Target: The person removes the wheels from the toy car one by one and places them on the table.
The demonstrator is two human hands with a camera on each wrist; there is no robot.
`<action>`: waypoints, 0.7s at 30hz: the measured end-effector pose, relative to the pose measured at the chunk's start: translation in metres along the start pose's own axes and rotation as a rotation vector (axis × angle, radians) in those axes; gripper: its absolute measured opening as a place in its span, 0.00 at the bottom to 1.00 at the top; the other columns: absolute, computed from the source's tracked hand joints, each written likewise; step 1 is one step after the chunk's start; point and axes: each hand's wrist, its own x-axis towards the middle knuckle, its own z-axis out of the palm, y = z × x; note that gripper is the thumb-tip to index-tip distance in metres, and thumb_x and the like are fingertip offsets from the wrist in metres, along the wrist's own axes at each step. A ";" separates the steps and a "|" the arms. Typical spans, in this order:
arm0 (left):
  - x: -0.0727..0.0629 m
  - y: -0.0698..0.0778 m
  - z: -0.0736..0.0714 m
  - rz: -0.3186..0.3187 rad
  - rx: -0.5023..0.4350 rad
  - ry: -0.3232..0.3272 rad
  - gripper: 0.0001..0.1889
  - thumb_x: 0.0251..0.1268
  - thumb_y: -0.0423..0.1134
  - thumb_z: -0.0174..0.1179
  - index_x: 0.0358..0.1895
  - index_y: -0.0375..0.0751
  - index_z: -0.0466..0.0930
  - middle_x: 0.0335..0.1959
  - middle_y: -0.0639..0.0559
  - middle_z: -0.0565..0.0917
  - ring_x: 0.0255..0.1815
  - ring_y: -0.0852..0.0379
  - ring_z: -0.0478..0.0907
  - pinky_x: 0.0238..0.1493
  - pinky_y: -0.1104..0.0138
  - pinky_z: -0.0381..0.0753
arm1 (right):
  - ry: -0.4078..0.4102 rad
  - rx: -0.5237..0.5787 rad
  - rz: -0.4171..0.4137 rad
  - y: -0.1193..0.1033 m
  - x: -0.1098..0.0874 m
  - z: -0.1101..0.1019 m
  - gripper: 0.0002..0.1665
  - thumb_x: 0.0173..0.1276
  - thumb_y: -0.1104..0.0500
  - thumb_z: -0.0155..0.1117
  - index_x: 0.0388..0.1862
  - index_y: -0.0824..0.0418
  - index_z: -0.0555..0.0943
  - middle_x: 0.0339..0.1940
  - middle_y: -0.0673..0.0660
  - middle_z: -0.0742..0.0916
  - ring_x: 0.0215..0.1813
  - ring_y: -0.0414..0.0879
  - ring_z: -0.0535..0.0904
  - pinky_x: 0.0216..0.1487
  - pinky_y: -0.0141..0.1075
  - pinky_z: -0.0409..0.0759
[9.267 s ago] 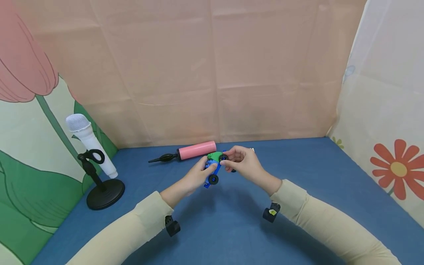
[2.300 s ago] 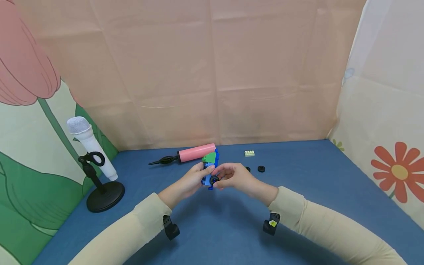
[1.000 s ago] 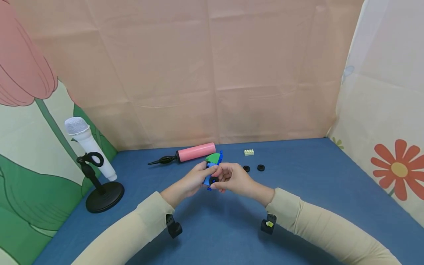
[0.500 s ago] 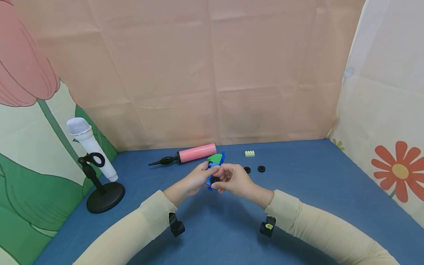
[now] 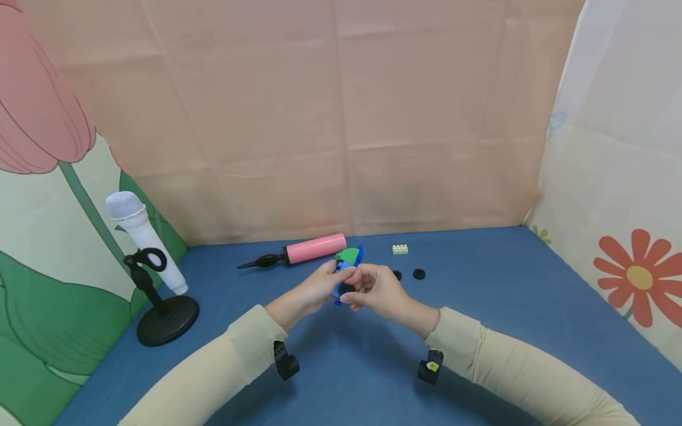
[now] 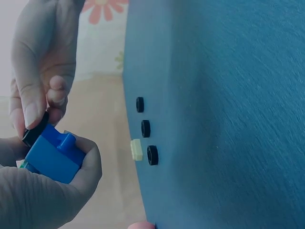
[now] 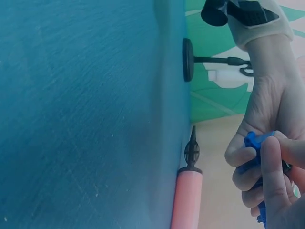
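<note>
My left hand (image 5: 311, 291) grips a small blue and green toy car (image 5: 348, 256) above the table, its thumb across the blue body. The right hand (image 5: 382, 291) pinches a black tyre (image 6: 36, 131) at the car's lower end with thumb and fingers. Seen from the left wrist, the tyre sits against the blue block body (image 6: 53, 160); whether it is fully seated on its hub cannot be told. Fingers cover much of the car in the right wrist view, where blue parts (image 7: 255, 139) show between both hands.
Loose black tyres (image 6: 146, 129) and a pale yellow studded block (image 5: 399, 249) lie beyond the right hand. A pink hand pump (image 5: 315, 248) lies behind the car. At left, a white microphone (image 5: 140, 228) leans in a stand with a round black base (image 5: 167, 322).
Compared with the oldest frame, the right hand has moved from the car's upper wheel to its lower one, and the car has been turned. Over the last second both hands stay nearly still.
</note>
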 end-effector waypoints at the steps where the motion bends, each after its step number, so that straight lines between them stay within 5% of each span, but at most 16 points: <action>1: 0.000 0.000 0.000 0.003 0.005 0.000 0.24 0.76 0.47 0.49 0.64 0.33 0.63 0.49 0.42 0.78 0.42 0.54 0.79 0.46 0.61 0.81 | 0.003 0.001 0.002 0.000 0.000 0.000 0.13 0.56 0.64 0.74 0.36 0.66 0.78 0.25 0.58 0.84 0.24 0.45 0.83 0.35 0.49 0.85; 7: 0.001 0.002 0.001 -0.002 0.020 0.013 0.23 0.75 0.48 0.50 0.63 0.35 0.65 0.48 0.43 0.78 0.43 0.53 0.78 0.46 0.60 0.81 | 0.018 0.012 0.012 -0.001 0.000 -0.001 0.13 0.56 0.65 0.74 0.34 0.66 0.77 0.28 0.57 0.85 0.25 0.45 0.83 0.34 0.45 0.85; 15: 0.001 0.004 0.004 -0.017 0.030 0.050 0.22 0.75 0.50 0.50 0.59 0.36 0.67 0.47 0.44 0.78 0.46 0.51 0.76 0.45 0.60 0.80 | 0.001 0.021 -0.005 0.001 0.002 -0.004 0.13 0.57 0.64 0.73 0.35 0.67 0.77 0.26 0.58 0.84 0.25 0.46 0.83 0.36 0.51 0.84; 21: 0.004 0.004 0.007 -0.053 0.017 0.066 0.28 0.75 0.50 0.49 0.66 0.32 0.60 0.56 0.38 0.73 0.54 0.46 0.73 0.51 0.55 0.77 | -0.007 -0.031 -0.059 0.001 0.002 -0.006 0.12 0.57 0.66 0.73 0.34 0.67 0.77 0.27 0.61 0.83 0.25 0.49 0.83 0.34 0.49 0.84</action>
